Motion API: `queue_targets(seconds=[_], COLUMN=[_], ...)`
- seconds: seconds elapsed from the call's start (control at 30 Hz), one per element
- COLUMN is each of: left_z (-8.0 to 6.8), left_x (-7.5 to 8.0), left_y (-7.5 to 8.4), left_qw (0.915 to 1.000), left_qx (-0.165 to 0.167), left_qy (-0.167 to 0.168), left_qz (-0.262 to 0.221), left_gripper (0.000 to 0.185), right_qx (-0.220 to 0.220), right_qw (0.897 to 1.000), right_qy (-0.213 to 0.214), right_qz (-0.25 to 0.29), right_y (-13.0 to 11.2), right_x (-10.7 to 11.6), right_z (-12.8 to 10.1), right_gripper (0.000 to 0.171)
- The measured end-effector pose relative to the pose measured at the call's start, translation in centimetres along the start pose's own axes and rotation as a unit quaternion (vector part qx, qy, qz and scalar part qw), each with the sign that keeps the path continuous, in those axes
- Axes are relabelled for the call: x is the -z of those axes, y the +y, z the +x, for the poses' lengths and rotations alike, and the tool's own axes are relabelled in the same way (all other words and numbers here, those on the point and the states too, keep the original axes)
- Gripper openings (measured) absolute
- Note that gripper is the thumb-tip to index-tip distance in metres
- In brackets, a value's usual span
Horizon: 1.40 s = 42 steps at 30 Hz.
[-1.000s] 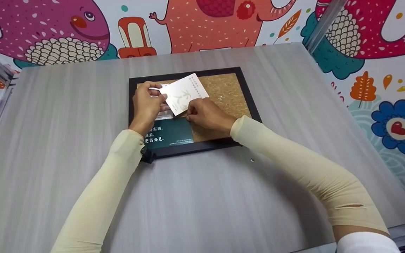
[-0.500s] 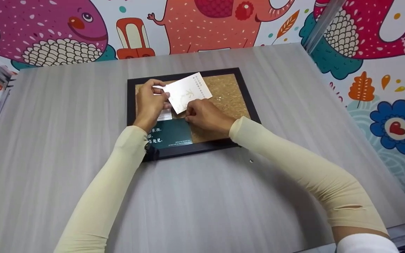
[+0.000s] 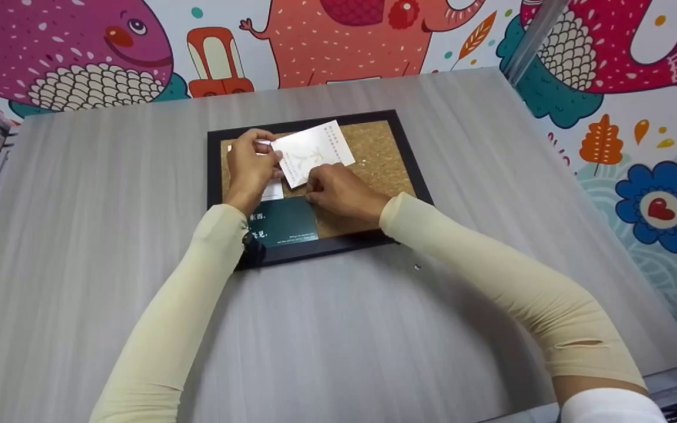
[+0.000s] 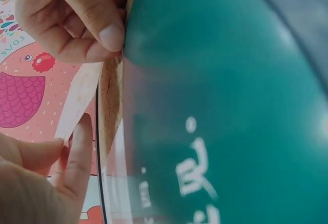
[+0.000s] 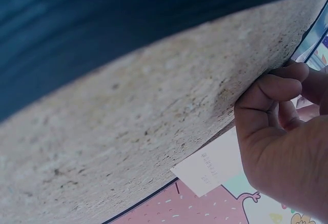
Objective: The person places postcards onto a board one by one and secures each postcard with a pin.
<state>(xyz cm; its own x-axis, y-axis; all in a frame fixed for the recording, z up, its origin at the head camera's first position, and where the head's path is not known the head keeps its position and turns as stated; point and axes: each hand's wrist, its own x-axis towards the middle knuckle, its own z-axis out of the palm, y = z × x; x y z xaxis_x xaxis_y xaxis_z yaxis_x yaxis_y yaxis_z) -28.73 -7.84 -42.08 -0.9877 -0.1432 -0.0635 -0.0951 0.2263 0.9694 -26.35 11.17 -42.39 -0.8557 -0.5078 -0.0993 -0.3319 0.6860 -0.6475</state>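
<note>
The left hand (image 3: 250, 167) pinches the left end of a white card (image 3: 314, 154) between thumb and fingertips, its grip closed on the paper, while the right hand (image 3: 338, 192) has curled fingers pressed down at the card's near corner, pinching at something small there that the pictures do not make out (possibly a pin, but it is hidden under the fingertips). The card lies tilted over the cork board (image 3: 382, 158), its long axis running from near left to far right, so it stretches away to the far right of both hands, and the two hands are about equally close to it. It carries a large pale brush character and columns of small print, too fine to read. Just near of the hands a dark green card (image 3: 284, 223) lies flat on the cork, with white Chinese writing partly covered by the left wrist. Another white slip (image 3: 273, 191) peeks out under the left hand. The board has a black frame (image 3: 215, 176) and rests on the grey bench (image 3: 80, 194), with a bright cartoon wall (image 3: 327, 41) behind.
</note>
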Motion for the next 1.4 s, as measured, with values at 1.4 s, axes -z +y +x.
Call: queue_targets(seconds=[1.4], left_z=[9.8], left_x=[-2.1], left_y=[-5.6], left_qw=[0.9521], left_qx=[-0.121], left_qy=[-0.043], left_qz=[0.278], left_gripper=[0.037], right_qx=[-0.01], right_qw=[1.0], right_qy=[-0.004], right_qz=[0.006], right_y=[0.0], right_x=[0.1], right_z=[-0.2], right_gripper=[0.009])
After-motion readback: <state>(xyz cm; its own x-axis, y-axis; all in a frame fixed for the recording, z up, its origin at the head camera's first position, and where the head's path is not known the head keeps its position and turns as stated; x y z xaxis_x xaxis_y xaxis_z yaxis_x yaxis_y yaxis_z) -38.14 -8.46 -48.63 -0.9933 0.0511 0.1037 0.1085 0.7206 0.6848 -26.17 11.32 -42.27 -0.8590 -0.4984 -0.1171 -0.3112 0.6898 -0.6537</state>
